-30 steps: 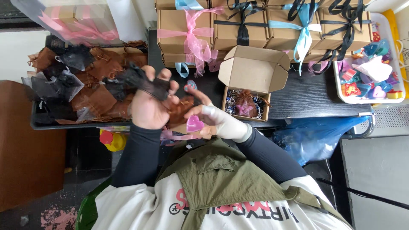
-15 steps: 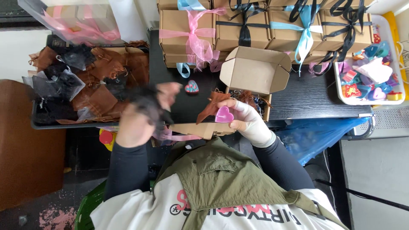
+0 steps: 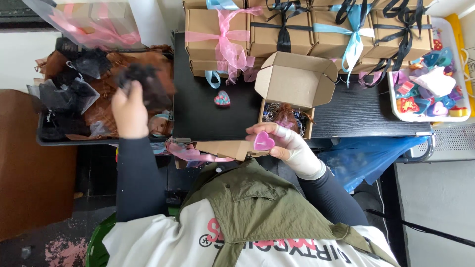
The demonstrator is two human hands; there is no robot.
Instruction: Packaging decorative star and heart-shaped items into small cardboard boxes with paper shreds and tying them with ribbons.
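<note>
My left hand [image 3: 129, 111] is raised over the tray of mesh pouches [image 3: 54, 140] on the left, closed on a blurred black mesh pouch [image 3: 141, 79]. My right hand [image 3: 289, 147], in a white glove, holds a pink heart-shaped piece [image 3: 263, 142] at the near edge of the black table [image 3: 237, 118]. Just beyond it stands an open cardboard box [image 3: 296, 84] with shredded filler inside. A small multicoloured heart [image 3: 222, 99] lies on the table left of the box.
Ribbon-tied cardboard gift boxes [image 3: 307, 29] are stacked along the far table edge. A white tray of colourful heart pieces [image 3: 462, 79] sits far right. Pink ribbon [image 3: 190, 153] and a flat cardboard piece hang at the near edge. A blue plastic bag [image 3: 366, 153] lies below.
My left hand swung from the middle out to the left over the pouch tray, carrying the black pouch. My right hand kept the pink heart and shifted slightly right, in front of the open box.
</note>
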